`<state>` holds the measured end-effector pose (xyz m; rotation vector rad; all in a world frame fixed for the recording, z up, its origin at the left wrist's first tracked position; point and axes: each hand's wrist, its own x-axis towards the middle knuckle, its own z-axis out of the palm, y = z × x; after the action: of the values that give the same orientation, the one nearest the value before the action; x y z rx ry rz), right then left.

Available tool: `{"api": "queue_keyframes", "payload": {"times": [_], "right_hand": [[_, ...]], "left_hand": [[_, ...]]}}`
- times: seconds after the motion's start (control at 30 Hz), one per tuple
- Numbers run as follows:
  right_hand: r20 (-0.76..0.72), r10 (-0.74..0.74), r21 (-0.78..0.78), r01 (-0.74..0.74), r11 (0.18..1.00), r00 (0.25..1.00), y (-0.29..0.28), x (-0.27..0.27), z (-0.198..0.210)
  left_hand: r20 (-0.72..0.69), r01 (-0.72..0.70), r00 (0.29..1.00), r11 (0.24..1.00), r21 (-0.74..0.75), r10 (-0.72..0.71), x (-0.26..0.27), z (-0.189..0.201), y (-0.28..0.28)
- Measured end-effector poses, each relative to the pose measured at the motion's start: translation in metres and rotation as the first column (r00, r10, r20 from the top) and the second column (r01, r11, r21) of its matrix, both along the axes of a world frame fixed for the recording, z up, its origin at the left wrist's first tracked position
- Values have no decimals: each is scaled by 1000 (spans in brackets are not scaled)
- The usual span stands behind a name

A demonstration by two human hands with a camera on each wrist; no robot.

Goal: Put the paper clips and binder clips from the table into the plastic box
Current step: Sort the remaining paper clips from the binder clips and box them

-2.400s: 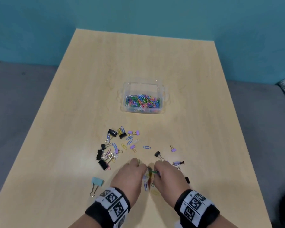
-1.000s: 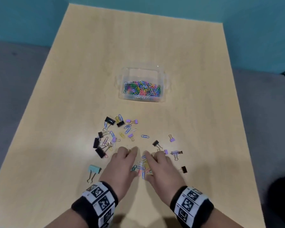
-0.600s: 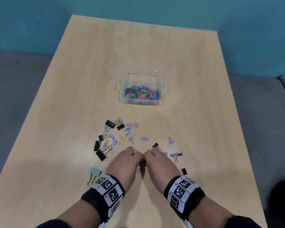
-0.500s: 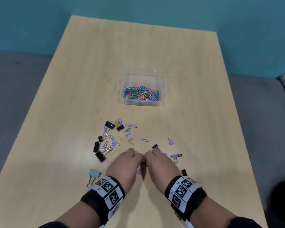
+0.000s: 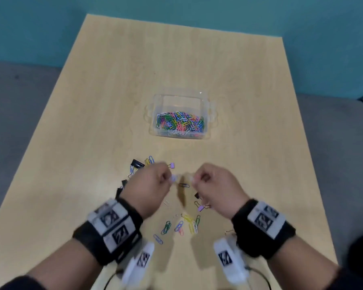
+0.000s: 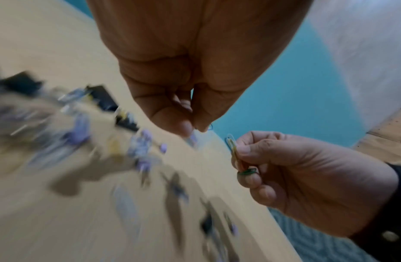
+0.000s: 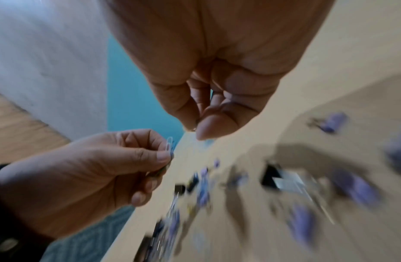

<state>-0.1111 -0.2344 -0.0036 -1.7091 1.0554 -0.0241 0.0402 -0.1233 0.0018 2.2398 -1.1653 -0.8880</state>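
A clear plastic box (image 5: 182, 96) with many coloured paper clips in it stands at the table's middle. Both hands hover above the table, nearer me than the box. My left hand (image 5: 171, 177) pinches a few paper clips (image 7: 170, 144) between thumb and forefinger. My right hand (image 5: 194, 181) pinches a small bunch of coloured paper clips (image 6: 234, 152). Loose paper clips (image 5: 189, 221) lie on the table between my wrists. Black binder clips (image 5: 137, 163) and purple binder clips (image 5: 201, 208) lie around and partly under the hands.
The wooden table (image 5: 92, 122) ends at a teal wall behind and grey floor at both sides. Bare tabletop lies between the hands and the box. Both wrist views are motion-blurred over the scattered clips.
Both hands have risen off the table with clips pinched and moved apart, a little toward the box. Several paper clips lie uncovered where the hands were pressed together.
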Motion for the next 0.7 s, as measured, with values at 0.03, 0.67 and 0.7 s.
{"api": "queue_keyframes", "payload": {"times": [0.03,0.67,0.7], "right_hand": [[19,-17,-45,18,999,1000,-17,12,6],[-429,494,-479,-654,585,756,28,-6,-5],[-426,518,-484,-670,562,742,40,-11,-13]], "left_hand": [[56,-13,998,999,-38,15,12,6,-15],[320,212,929,976,-53,-185,-18,-17,53],[349,262,905,965,-12,-241,-30,-24,65]]}}
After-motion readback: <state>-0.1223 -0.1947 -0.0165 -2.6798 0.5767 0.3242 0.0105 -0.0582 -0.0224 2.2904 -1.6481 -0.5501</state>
